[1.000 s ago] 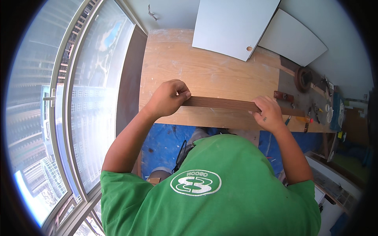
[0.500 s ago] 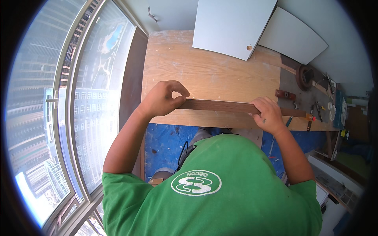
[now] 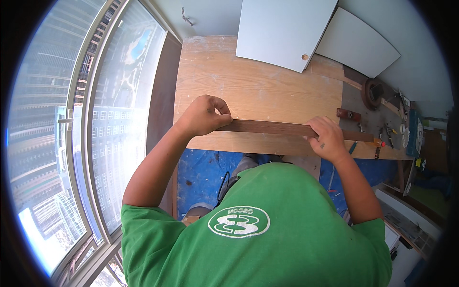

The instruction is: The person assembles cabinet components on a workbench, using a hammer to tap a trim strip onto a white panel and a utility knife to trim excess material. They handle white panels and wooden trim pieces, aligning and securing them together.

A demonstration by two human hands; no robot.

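Note:
A long, narrow dark brown wood strip (image 3: 270, 127) runs left to right over the near part of the table, held by both my hands. At its left end, my left hand (image 3: 202, 116) pinches it between thumb and fingertips. My right hand (image 3: 329, 139) is closed around it further right, fingers over the far edge and thumb underneath. The strip's right end (image 3: 366, 137) sticks out past that hand. A thin teal pencil-like stick (image 3: 353, 147) lies beside my right wrist.
The wooden table (image 3: 258, 88) carries white panels (image 3: 282, 36) at the back. To the right lie a reddish-brown block-like tool (image 3: 348, 115), a brown round coil (image 3: 371, 93) and several small tools. A window (image 3: 119, 115) stands left; blue sheeting (image 3: 205, 170) covers the floor.
My left hand has shifted slightly right along with its end of the strip. My right hand keeps its hold, almost unmoved.

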